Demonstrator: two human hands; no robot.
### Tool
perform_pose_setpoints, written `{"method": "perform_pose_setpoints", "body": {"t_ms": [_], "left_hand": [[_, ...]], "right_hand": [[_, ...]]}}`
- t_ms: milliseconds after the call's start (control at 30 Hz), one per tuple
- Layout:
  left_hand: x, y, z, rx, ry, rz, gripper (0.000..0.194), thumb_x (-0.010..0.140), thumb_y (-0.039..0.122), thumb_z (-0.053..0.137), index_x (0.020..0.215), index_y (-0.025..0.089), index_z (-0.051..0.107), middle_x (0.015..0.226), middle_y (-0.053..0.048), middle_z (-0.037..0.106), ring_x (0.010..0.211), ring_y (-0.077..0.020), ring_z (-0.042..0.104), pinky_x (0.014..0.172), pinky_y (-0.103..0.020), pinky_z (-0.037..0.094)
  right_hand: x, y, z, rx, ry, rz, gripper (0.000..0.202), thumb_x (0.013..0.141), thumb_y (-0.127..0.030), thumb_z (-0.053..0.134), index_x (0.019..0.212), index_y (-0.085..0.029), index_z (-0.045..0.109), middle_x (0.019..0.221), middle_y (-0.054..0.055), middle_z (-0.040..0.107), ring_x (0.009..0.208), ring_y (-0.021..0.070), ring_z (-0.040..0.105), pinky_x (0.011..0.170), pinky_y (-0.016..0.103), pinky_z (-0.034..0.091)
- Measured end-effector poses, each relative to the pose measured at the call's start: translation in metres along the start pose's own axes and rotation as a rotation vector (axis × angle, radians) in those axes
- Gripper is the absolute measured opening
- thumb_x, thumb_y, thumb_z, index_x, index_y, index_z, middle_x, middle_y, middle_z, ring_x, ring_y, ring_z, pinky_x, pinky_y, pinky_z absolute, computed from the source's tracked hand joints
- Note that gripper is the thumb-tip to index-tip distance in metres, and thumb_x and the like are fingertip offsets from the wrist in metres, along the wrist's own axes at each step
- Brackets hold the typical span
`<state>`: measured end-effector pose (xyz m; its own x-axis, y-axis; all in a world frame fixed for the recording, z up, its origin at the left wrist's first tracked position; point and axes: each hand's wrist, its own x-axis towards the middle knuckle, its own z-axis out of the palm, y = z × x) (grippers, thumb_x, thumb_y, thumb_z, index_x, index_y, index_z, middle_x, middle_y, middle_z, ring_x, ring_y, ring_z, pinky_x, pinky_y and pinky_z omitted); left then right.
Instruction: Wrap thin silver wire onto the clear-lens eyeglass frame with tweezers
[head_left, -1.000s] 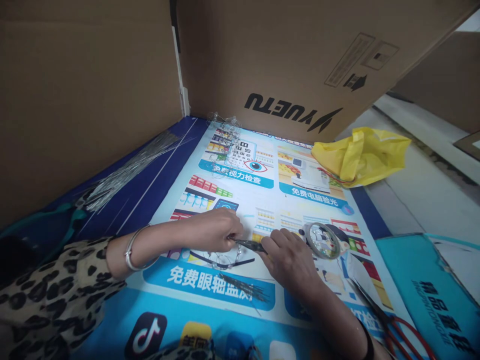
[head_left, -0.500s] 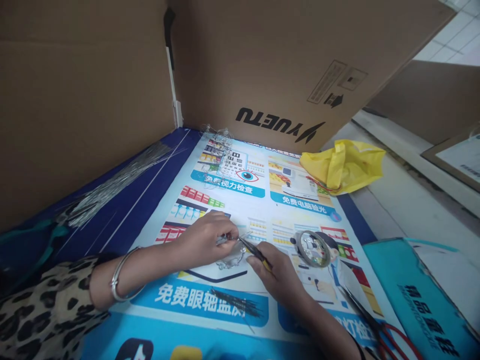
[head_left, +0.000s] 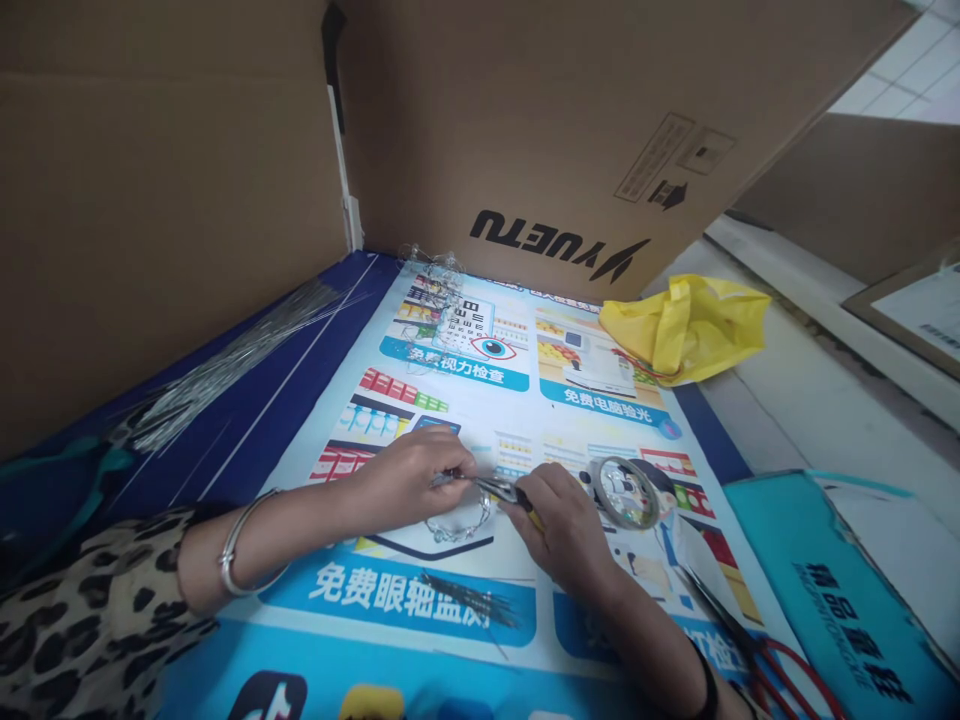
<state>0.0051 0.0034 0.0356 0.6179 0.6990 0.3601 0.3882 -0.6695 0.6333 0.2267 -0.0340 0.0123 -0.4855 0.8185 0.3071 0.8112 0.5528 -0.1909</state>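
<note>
In the head view my left hand (head_left: 416,478) is closed, its fingertips pinching a loop of wire strung with clear beads (head_left: 459,534). The loop hangs just below the fingers over the printed sheet. My right hand (head_left: 568,528) is wrapped round a pair of pliers (head_left: 498,487) with dark and yellow handles. Their jaws point left and meet the wire by my left fingertips; the exact grip there is too small to make out. A round ring-shaped holder (head_left: 606,508) with small beads inside sits right of my right hand. Short dark wires (head_left: 471,600) lie nearer to me.
A bundle of long wires (head_left: 232,368) lies at left beside a teal-handled tool (head_left: 71,480). Tangled beaded wire (head_left: 435,275) sits at the back. Cardboard walls (head_left: 480,130) stand behind. At right are a yellow bag (head_left: 697,330), red-handled scissors (head_left: 757,650) and a teal box (head_left: 825,590).
The pliers have turned flatter, their jaws now nearly level. My right hand has risen slightly and rotated, while my left hand keeps its pinch in almost the same place.
</note>
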Motion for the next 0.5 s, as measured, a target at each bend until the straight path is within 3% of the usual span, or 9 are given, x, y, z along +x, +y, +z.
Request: {"method": "perform_pose_setpoints", "body": {"t_ms": [233,500], "left_hand": [[0.0001,0.0010,-0.0014,-0.022,-0.041,0.021,0.012,0.077,0.012,0.048,0.076,0.017,0.059,0.071,-0.001,0.062,0.070,-0.0141,0.054,0.068,-0.027,0.041],[0.0018,-0.0039,-0.0048,-0.029,-0.060,-0.017,0.011,0.077,0.012,0.050,0.076,0.018,0.059,0.072,-0.001,0.062,0.073,-0.0142,0.055,0.071,-0.027,0.041]], "right_hand": [[0.0008,0.0006,-0.0057,-0.218,0.000,-0.062,0.013,0.082,-0.024,0.052,0.070,-0.018,0.053,0.072,0.005,0.050,0.072,0.0187,0.042,0.062,0.030,0.030],[-0.0027,0.0090,-0.0069,-0.173,0.012,-0.089,0.012,0.083,-0.024,0.050,0.074,-0.018,0.054,0.074,0.005,0.051,0.073,0.0184,0.043,0.064,0.030,0.031]]}}
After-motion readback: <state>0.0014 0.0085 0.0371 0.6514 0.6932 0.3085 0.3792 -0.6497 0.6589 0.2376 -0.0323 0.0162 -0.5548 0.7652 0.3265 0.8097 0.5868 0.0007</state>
